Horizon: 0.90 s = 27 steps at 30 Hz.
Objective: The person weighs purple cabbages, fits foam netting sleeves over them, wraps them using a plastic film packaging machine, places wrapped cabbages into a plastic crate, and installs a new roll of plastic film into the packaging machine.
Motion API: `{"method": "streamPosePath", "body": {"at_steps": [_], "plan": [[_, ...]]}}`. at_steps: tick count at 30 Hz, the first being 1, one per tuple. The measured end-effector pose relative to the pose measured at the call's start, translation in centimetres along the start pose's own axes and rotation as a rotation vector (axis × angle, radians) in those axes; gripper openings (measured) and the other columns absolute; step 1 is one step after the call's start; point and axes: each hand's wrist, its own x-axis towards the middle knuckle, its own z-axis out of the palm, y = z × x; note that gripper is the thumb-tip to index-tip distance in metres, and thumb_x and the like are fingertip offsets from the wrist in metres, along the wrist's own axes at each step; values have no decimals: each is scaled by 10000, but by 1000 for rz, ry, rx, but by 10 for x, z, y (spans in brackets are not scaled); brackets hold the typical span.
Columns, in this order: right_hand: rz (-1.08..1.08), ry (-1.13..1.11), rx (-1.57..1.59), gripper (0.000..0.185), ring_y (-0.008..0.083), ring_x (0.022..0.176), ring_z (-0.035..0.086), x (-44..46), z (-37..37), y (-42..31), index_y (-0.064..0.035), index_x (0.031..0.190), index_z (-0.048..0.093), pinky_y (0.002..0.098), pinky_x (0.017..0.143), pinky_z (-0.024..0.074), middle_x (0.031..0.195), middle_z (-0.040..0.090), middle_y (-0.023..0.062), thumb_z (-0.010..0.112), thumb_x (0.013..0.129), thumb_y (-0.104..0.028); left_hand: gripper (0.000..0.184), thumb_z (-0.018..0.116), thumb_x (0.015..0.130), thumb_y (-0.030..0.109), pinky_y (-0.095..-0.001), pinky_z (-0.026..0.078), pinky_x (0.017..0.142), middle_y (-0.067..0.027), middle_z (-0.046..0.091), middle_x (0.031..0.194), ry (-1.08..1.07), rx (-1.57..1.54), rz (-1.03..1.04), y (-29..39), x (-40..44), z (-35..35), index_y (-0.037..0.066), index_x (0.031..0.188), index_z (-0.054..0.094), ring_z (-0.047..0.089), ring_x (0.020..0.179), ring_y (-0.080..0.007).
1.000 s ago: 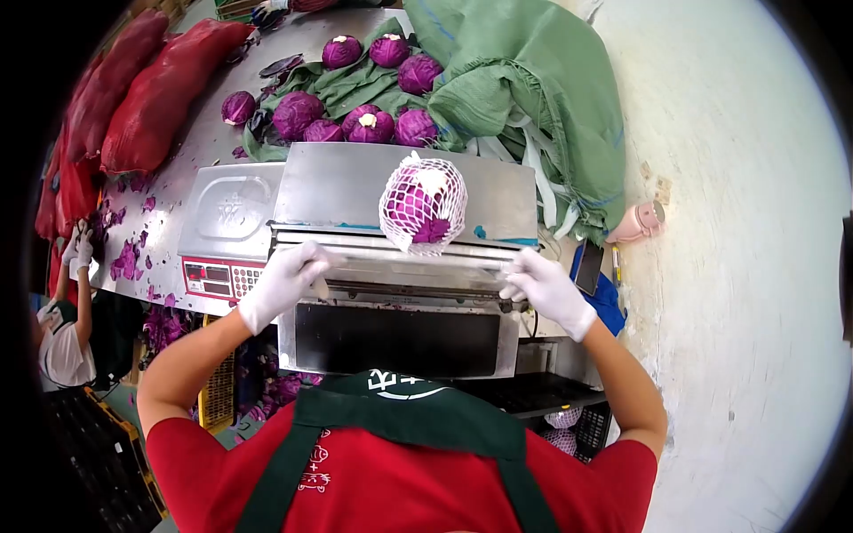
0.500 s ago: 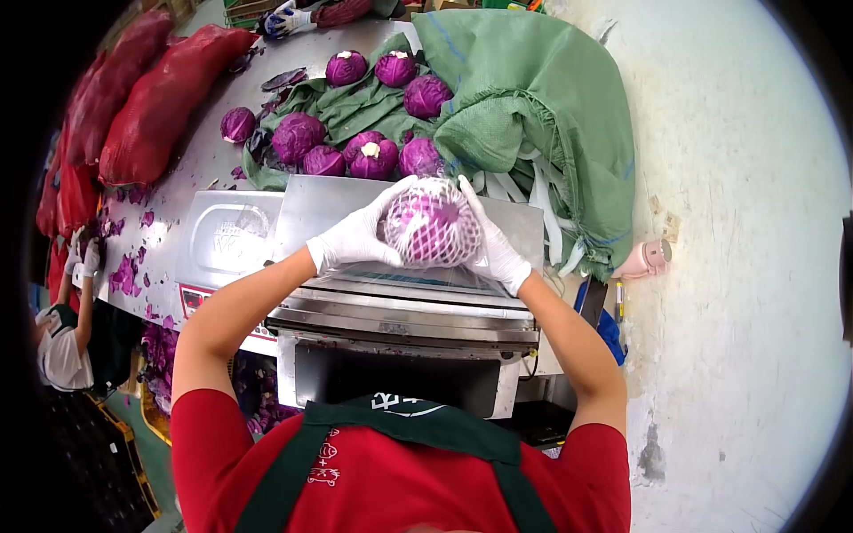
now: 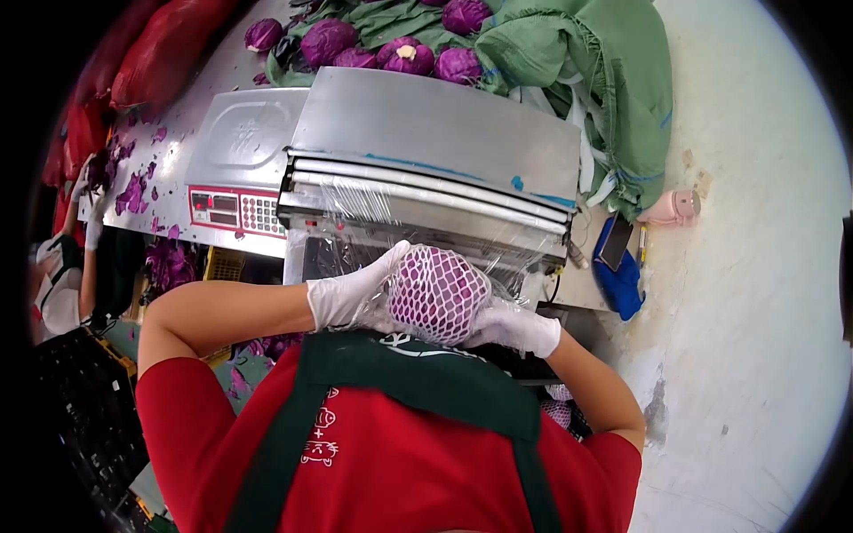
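Netted cabbage [image 3: 438, 295]: held up between both hands, just in front of the dark green apron [image 3: 444, 377]; purple, covered by white net with clear film around it.
Left hand [image 3: 355, 291]: gloved in white, pressed to the near-left side of the netted cabbage, with fingers [image 3: 397, 258] curved round and holding it.
Right hand [image 3: 520, 327]: gloved in white, set against the lower right side of the same cabbage, holding it too; partly veiled by film, exact finger spread impossible to tell.
Clear film [image 3: 355, 209]: drawn from the rollers down toward both hands, wrinkled and shiny.
Metal machine [image 3: 435, 115]: standing beyond the hands, with a flat top and pale rollers [image 3: 426, 188] across the front.
Scale [image 3: 249, 133]: placed just left of the machine, with a red-edged keypad panel facing the wearer.
Loose cabbages [image 3: 329, 43]: grouped behind the machine, on and beside green cloth.
Green sack [image 3: 613, 98]: slumped at the far right.
Red mesh sacks [image 3: 169, 53]: lying at the far left of the desk [image 3: 173, 191], near scattered purple leaves [image 3: 133, 194].
Right edge: phone [image 3: 615, 244] resting on blue cloth [image 3: 620, 282], near a pink cup [image 3: 673, 208].
Co-worker's hands [image 3: 94, 229]: gloved, at the left edge.
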Motion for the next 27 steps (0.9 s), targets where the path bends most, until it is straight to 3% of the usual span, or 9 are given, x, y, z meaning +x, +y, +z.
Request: {"method": "streamPosePath", "body": {"at_steps": [4,6,10,14,17,21,23,24,27], "plan": [[-96,-108,72,526,226,1204,512,22,-32,50,-43,1390,368,368,1021,420,1357,479,104,513,888,-93,700,333,951,611,-367,495,888,-97,493,1363,-20,-14,79,-22,-10,-14,123,1452,302,544,1155,-257],[-171,-147,326,457,214,1160,535,21,-26,57,-44,1373,397,333,1012,423,1314,503,107,500,951,-187,542,496,964,442,-307,493,832,-86,591,1235,224,602,409,-42,-19,-45,66,1353,463,591,1037,-193],[-208,44,457,523,256,1194,526,-10,-16,75,1,1414,330,394,1016,425,1326,491,181,421,968,-258,275,586,934,219,-275,486,764,-95,681,911,673,944,770,-86,-70,-45,-36,905,686,616,850,-140],[-648,710,-350,410,203,960,630,-28,18,93,25,1225,513,343,890,506,1081,622,140,463,994,-310,290,444,1014,221,-242,451,635,-24,578,735,650,665,1006,-86,-54,-38,10,868,579,537,687,-80],[-509,808,-108,310,69,519,503,-26,6,107,2,857,594,214,500,458,642,555,3,467,998,-242,301,430,1017,312,-211,363,526,60,447,628,703,235,880,-74,-39,-23,107,824,535,398,547,-30],[-507,746,337,325,34,455,330,-46,-10,117,-78,731,547,229,409,272,567,384,-64,473,989,-261,261,476,989,356,-240,382,479,60,444,625,684,-287,707,-83,-53,-28,131,879,548,380,509,-65],[-364,798,305,330,35,456,336,-33,-17,140,-82,703,541,233,421,280,553,384,-64,490,971,-267,262,437,999,301,-243,348,411,30,475,604,941,-401,526,-108,-40,-47,120,842,542,395,463,-82],[-239,850,270,338,36,457,341,-25,-23,156,-86,675,536,237,433,288,540,384,-63,506,954,-274,307,434,974,319,-317,496,613,-45,633,854,716,-78,418,-151,-32,-141,54,956,588,566,626,-166],[-119,707,-95,139,133,711,531,34,-58,199,-47,866,603,273,641,413,789,585,32,541,893,-168,213,472,956,212,-273,422,465,-13,570,672,740,262,198,-162,23,-129,89,858,616,505,511,-124]]}}
